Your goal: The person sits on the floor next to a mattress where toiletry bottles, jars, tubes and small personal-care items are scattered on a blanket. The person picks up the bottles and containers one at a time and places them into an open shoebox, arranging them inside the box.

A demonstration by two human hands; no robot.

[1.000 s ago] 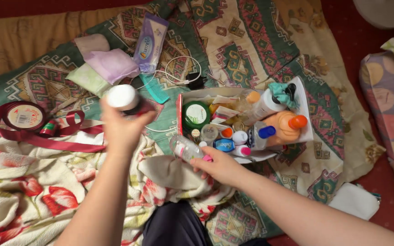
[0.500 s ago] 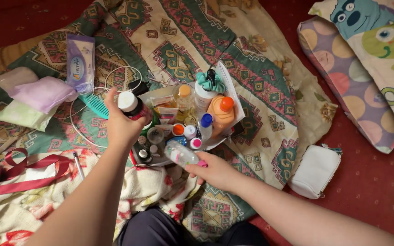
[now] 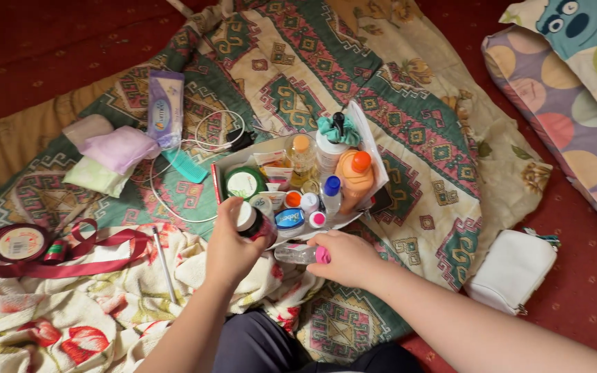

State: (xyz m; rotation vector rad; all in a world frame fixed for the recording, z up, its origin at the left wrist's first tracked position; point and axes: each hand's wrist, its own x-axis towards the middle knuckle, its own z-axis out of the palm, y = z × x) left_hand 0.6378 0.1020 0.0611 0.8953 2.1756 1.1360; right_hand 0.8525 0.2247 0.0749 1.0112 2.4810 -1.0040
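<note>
change: 1 second ago the left hand (image 3: 228,250) held the dark jar (image 3: 256,224) high over the blanket; now it sits low at the tray's (image 3: 374,160) near edge, so the sorting has moved back to the tray.
left grip: fingers wrapped closed round the dark jar with a white lid, upright.
right grip: right hand (image 3: 345,258) closed over a small clear bottle (image 3: 300,254) with a pink cap, lying sideways (its far end is hidden by the palm).
where: both items just beside the tray of toiletries, near the orange bottle (image 3: 355,178) and green tin (image 3: 244,184).
surface: patterned blanket (image 3: 298,83) on the floor.
</note>
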